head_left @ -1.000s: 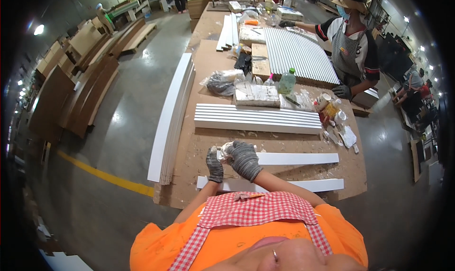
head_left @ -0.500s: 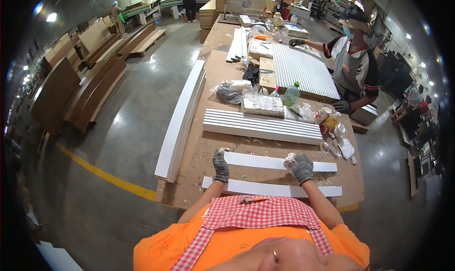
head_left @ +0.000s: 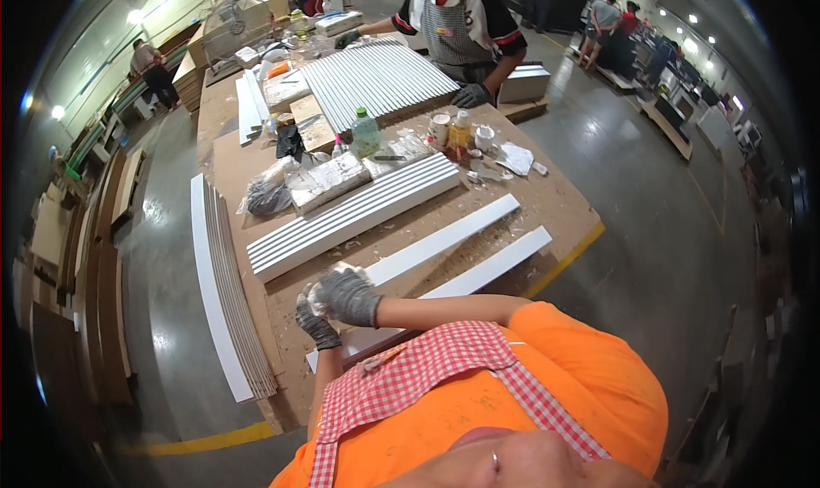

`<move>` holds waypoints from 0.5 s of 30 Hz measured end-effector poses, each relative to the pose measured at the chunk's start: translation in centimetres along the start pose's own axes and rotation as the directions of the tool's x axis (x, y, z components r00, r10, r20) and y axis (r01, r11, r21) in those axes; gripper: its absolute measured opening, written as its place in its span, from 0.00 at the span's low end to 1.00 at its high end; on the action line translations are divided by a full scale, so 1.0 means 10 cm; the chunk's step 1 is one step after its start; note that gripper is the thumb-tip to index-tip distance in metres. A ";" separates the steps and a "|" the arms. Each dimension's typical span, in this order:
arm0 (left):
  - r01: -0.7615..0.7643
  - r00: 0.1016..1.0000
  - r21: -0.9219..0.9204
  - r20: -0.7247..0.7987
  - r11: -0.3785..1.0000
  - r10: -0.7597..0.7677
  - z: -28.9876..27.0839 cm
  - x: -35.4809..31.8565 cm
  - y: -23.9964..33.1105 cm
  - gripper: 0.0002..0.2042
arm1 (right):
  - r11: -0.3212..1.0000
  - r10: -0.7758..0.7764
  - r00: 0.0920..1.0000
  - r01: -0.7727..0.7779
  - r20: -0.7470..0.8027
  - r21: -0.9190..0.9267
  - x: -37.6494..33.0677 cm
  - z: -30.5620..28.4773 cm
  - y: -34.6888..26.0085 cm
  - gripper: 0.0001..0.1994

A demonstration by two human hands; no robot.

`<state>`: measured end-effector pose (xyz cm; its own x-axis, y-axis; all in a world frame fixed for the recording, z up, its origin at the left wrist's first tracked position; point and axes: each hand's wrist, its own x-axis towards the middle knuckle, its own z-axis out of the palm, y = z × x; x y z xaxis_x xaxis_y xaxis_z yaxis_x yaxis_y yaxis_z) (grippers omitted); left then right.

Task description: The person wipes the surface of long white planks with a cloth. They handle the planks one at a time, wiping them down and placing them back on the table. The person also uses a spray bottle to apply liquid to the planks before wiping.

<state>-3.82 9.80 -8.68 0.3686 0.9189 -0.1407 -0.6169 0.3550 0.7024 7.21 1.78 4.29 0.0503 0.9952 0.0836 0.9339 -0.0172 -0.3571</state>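
We see a big brown work table [head_left: 547,202] covered with bits of sawdust. Leaning on its left side is a stack of long white boards [head_left: 218,292]. On top lies a wide white panel with grooves [head_left: 354,215], and near us lie two long white strips [head_left: 444,242], side by side. A person in a striped apron stands at the far end with a gloved hand on another grooved panel [head_left: 380,76]. Small things sit in the middle: a green bottle [head_left: 366,132], some little jars [head_left: 459,131] and a plastic bag [head_left: 266,196].

Our two hands are close together at the near end of the strips. Both wear grey gloves. The right hand [head_left: 346,296] is curled over something pale and crumpled, maybe a rag or a bit of sanding paper; we cannot tell which. The left hand [head_left: 316,321] is just below it, fingers bent, resting on the end of the nearer strip. We cannot tell if it grips anything.

We think the strips are stiff and light, but long, so they may sag or swing if lifted by one end. Their painted faces look smooth and could scratch or slip. Holding one by the edges, one hand toward each end, looks safest to us.
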 end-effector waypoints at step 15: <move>-0.200 0.971 0.156 -0.103 0.967 0.217 0.16 -0.13 0.06 0.16 | 0.892 0.418 0.907 -0.401 0.045 -0.207 -1.19 -0.73 1.79 0.15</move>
<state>-3.51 8.56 -6.97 0.1518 0.9868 -0.0560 -0.5617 0.1327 0.8166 25.88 -11.09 3.71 0.4203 0.9000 -0.1159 0.8865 -0.4345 -0.1591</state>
